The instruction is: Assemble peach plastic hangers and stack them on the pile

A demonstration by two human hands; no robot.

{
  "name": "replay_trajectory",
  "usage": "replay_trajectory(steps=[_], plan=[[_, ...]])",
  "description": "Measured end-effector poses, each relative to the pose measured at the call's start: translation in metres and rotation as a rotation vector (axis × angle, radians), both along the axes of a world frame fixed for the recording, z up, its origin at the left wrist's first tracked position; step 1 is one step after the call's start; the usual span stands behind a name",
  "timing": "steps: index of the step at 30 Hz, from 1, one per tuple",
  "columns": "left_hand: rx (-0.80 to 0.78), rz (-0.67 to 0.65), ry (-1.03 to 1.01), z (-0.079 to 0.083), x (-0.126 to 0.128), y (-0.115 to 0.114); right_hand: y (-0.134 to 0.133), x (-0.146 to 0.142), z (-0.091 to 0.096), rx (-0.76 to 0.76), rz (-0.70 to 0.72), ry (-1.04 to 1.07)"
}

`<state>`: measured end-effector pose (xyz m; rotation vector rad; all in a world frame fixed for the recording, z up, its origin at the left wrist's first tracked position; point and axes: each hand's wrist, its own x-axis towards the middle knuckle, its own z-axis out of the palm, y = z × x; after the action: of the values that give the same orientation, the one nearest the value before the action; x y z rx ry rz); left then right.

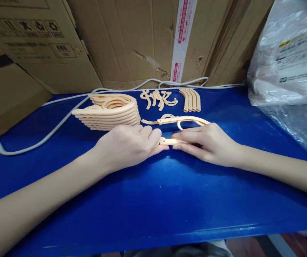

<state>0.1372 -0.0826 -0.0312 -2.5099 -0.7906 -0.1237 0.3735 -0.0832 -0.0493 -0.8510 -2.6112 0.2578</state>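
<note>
In front of me, both hands hold a beige plastic folding hanger between them. My left hand is closed around its left part, and that hand covers most of it. With thumb and fingers, my right hand pinches the right arm of the piece. A pivot with a small hole shows in the gap between the hands. Just behind them lies another beige hanger, its right end partly hidden by my right hand. A neat stack of folded hangers stands behind my left hand.
Several loose beige hooks and a row of curved hanger arms lie farther back on the blue table. A white cable runs along the back. Cardboard boxes stand behind, with a plastic-wrapped package at right.
</note>
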Motion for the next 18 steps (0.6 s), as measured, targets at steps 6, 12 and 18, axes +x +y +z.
replay_trajectory(steps=[6, 12, 18], plan=[[0.083, -0.087, -0.111, -0.008, -0.001, 0.002, 0.0, -0.001, -0.002, 0.101, -0.001, -0.019], [0.032, -0.051, -0.134, -0.012, -0.003, 0.002, -0.002, -0.002, -0.004, 0.173, -0.016, -0.051], [0.054, -0.088, -0.164, -0.013, -0.002, 0.004, -0.001, 0.0, -0.005, 0.16, -0.009, -0.05]])
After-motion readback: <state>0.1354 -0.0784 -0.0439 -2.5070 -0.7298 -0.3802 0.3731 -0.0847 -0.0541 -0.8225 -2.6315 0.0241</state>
